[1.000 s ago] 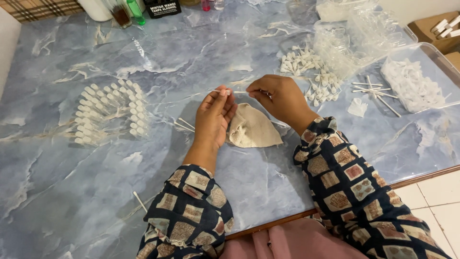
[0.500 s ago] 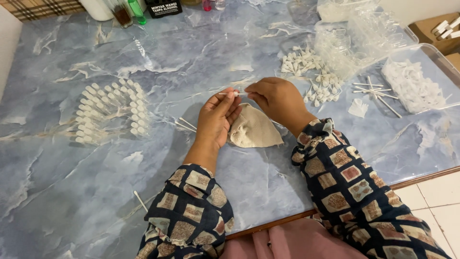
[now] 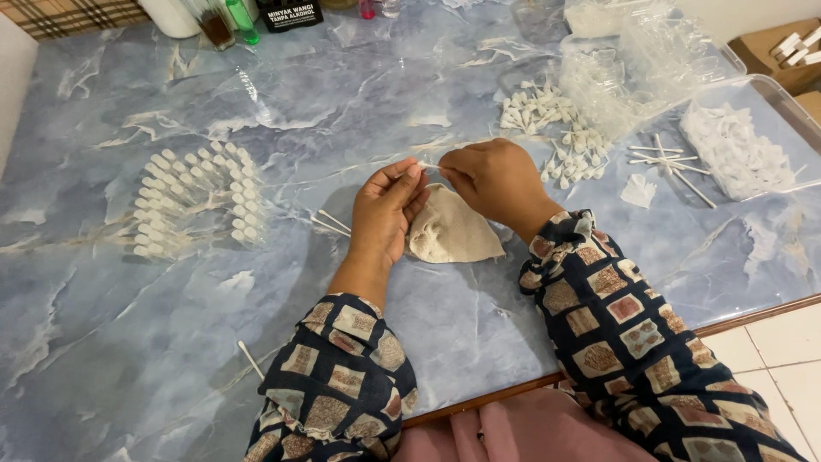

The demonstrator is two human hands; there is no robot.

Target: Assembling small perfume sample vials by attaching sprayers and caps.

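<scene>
Left hand (image 3: 386, 210): raised above the desk, thumb and fingertips pinched on one end of a small clear vial (image 3: 425, 165) with a white tip.
Right hand (image 3: 496, 178): curled, fingertips closed on the other end of the same vial, knuckles toward the camera.
Change over the last second: the two hands have kept their place over the cloth; only the fingertips have drawn slightly closer around the vial. The piece is thus held between both hands rather than laid down, and the fitting work on it appears to be under way, not finished.
Beneath the hands: a folded beige cloth (image 3: 451, 231) on the blue marbled desk (image 3: 103, 325), partly under the right wrist.
Just left of the left hand: two loose thin sticks (image 3: 330, 222).
Further left: rows of capped clear vials (image 3: 198, 201) laid side by side.
Beyond the right hand: a heap of small white caps (image 3: 556, 128), then crumpled clear plastic bags (image 3: 633, 68).
Far right: a clear tray (image 3: 795, 111) of white parts, with loose white sticks (image 3: 671, 162) beside it.
Near desk edge, left: a single stray stick (image 3: 251, 359).
</scene>
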